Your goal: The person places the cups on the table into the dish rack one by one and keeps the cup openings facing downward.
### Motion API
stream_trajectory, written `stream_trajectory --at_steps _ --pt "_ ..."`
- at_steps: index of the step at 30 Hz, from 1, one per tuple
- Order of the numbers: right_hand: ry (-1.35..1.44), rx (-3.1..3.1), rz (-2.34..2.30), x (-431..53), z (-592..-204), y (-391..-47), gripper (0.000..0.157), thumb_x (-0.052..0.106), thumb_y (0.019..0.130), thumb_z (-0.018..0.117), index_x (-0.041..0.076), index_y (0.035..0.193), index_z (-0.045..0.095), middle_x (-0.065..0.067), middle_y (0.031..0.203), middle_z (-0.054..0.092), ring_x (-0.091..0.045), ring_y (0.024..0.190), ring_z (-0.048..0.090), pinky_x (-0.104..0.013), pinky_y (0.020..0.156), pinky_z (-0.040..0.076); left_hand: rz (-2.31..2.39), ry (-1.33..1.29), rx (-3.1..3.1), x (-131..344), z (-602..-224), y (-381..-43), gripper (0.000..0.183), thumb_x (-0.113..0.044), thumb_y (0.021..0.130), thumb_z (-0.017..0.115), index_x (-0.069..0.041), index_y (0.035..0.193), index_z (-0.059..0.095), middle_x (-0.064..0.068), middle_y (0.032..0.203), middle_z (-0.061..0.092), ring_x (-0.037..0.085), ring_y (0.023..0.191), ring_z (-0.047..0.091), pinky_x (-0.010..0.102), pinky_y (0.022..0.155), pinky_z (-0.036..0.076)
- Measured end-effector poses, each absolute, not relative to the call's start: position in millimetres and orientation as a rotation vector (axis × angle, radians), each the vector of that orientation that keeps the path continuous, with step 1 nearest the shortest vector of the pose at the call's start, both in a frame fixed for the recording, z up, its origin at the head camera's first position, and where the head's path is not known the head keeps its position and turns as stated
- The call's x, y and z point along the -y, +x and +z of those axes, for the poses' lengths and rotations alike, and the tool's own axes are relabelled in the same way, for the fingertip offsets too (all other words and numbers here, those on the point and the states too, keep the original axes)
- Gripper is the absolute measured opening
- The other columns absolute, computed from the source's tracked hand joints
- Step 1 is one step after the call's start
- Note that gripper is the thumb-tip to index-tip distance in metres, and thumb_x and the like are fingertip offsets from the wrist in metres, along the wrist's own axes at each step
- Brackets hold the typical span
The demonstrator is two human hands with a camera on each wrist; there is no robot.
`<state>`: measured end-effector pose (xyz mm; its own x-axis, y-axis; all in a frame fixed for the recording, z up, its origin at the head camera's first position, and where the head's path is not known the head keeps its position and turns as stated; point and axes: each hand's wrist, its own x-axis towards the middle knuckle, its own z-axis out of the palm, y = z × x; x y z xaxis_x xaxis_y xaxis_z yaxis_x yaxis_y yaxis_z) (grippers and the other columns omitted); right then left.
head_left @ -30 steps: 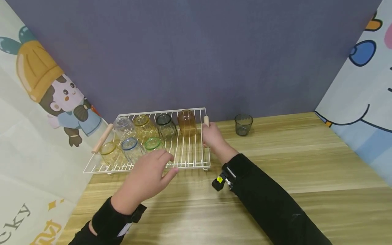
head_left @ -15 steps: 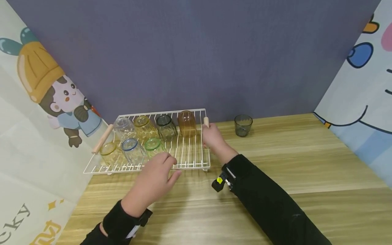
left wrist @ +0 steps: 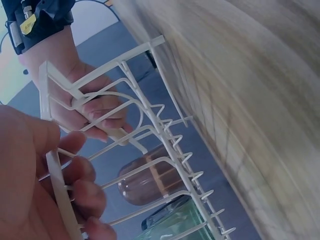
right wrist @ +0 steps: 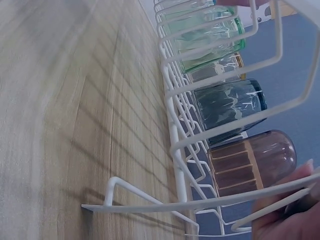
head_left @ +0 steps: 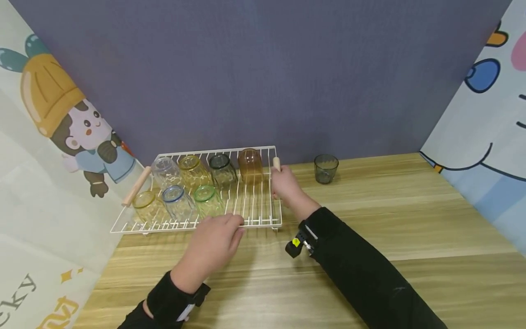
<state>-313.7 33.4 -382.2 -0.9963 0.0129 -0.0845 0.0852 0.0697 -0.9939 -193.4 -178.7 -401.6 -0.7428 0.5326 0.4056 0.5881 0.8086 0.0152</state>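
A white wire rack (head_left: 255,208) sat on the wooden surface (head_left: 370,237), pushed toward the back left corner against the purple backdrop. Both hands were clamped on it. The right hand (head_left: 285,185) curled around the wooden handle (head_left: 277,163) on the rack's right end; the left wrist view showed those fingers (left wrist: 102,107) wrapped about the handle behind the wires. The left hand (head_left: 215,237) gripped the rack's front rail near its right half, fingers (left wrist: 82,192) hooked over the wire. A second wooden handle (head_left: 135,186) stuck out at the rack's left end, untouched.

The rack held seven glasses, all lying tipped between the wires. In the back row, from left to right, were a clear glass (head_left: 165,171), a yellow glass (head_left: 193,170), a dark grey glass (head_left: 222,169) and an amber glass (head_left: 250,165). In the front row were a pale yellow glass (head_left: 145,204), a blue-rimmed glass (head_left: 176,201) and a green glass (head_left: 207,197). The right part of the front row held nothing but bare wire. From the right wrist camera the amber, grey and green glasses showed through the rack's side.

One more smoky grey glass (head_left: 326,167) stood upright on the surface, apart from the rack, to the right of the right hand and close to the backdrop. Cartoon-printed panels (head_left: 61,137) flanked the surface on both sides.
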Motion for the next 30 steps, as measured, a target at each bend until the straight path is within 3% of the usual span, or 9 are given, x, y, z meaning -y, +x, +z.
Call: stream_trajectory --at_steps 6,12,16,21,30 --pt "0.108 -2.164 -2.136 -33 -381 -314 0.043 0.025 0.113 0.036 0.001 0.148 0.030 -0.017 0.097 0.051 -0.017 0.061 0.047 -0.028 0.052 0.045 -0.165 -0.845 2.579 178 -405 -195 0.009 -0.024 0.103 0.065 -0.019 0.096 0.064 -0.008 0.078 0.064 0.016 0.070 0.063 0.035 0.064 0.042" --pt "0.093 -2.187 -2.107 -33 -378 -315 0.048 0.015 0.109 0.042 0.001 0.152 0.024 -0.031 0.121 0.051 -0.024 0.069 0.054 -0.030 0.052 0.050 -0.141 -0.858 2.548 178 -406 -197 0.011 -0.024 0.103 0.063 -0.019 0.093 0.062 -0.009 0.075 0.061 0.015 0.065 0.060 0.032 0.061 0.039" --pt "0.053 -2.324 -1.996 -36 -377 -314 0.062 0.013 0.106 0.047 0.000 0.158 0.017 -0.028 0.137 0.046 -0.030 0.088 0.057 -0.034 0.063 0.052 -0.111 -0.846 2.553 178 -407 -196 0.011 -0.025 0.104 0.062 -0.019 0.094 0.062 -0.010 0.073 0.059 0.013 0.064 0.059 0.031 0.061 0.038" --pt "-0.040 -2.563 -1.819 -47 -371 -308 0.078 0.022 0.103 0.055 0.006 0.164 0.008 -0.021 0.155 0.034 -0.034 0.117 0.055 -0.042 0.089 0.054 -0.100 -0.846 2.540 179 -410 -197 0.010 -0.025 0.104 0.062 -0.019 0.095 0.063 -0.009 0.074 0.062 0.013 0.065 0.061 0.030 0.061 0.039" --pt "-0.308 -3.042 -1.323 -86 -352 -287 0.074 0.035 0.103 0.057 0.007 0.162 0.022 -0.015 0.150 0.043 -0.036 0.132 0.049 -0.053 0.099 0.049 -0.116 -0.866 2.488 180 -411 -198 0.008 -0.023 0.102 0.065 -0.016 0.098 0.066 -0.005 0.080 0.068 0.017 0.070 0.065 0.032 0.061 0.041"
